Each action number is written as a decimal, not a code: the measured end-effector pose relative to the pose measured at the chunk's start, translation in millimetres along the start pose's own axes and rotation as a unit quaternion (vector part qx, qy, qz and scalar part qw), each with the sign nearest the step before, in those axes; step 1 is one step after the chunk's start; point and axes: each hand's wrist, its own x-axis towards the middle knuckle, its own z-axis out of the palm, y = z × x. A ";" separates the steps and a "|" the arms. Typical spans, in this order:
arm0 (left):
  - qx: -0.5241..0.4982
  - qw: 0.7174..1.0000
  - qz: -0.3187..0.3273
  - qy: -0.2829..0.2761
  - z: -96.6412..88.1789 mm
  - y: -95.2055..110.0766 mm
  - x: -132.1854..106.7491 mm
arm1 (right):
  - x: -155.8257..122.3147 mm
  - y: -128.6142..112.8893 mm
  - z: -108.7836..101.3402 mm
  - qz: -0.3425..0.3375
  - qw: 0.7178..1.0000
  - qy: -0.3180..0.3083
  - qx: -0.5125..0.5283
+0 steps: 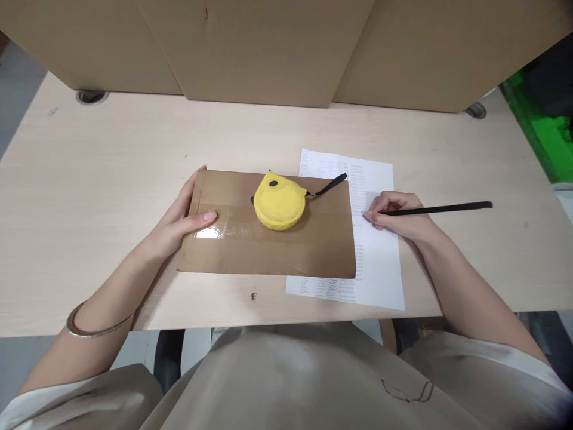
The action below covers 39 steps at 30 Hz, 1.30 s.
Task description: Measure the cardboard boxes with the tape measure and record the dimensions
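Note:
A flat brown cardboard sheet (pixel 277 245) lies on the wooden desk, covering most of a white printed paper (pixel 378 257). On the cardboard sits a round yellow pouch (pixel 280 203) with a black strap trailing to the right. My left hand (pixel 181 224) grips the cardboard's left edge, thumb pressed on top by a strip of shiny tape. My right hand (pixel 396 218) is closed on a thin black pen (pixel 441 209), whose tip touches the paper just right of the cardboard.
The light wooden desk (pixel 89 179) has cable holes at the back left (pixel 92 95) and back right (pixel 475 110). Brown board panels (pixel 268 48) stand along the far edge. A green object (pixel 548 134) is off the right side. A bracelet circles my left wrist.

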 end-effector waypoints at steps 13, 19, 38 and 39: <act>0.010 1.000 -0.010 0.004 1.7 2.9 -1.3 | -3.2 -0.4 -2.7 0.012 1.000 0.013 -0.001; 0.006 1.000 -0.005 0.006 2.4 4.3 -1.9 | -3.7 -4.9 -1.9 0.015 1.000 0.001 -0.002; 0.005 1.000 -0.001 0.005 3.5 5.0 -2.6 | -3.1 -3.5 -3.2 0.017 1.000 0.001 0.000; 0.005 1.000 -0.003 0.005 3.8 5.2 -2.8 | -2.9 -3.1 -3.0 0.016 1.000 0.005 0.002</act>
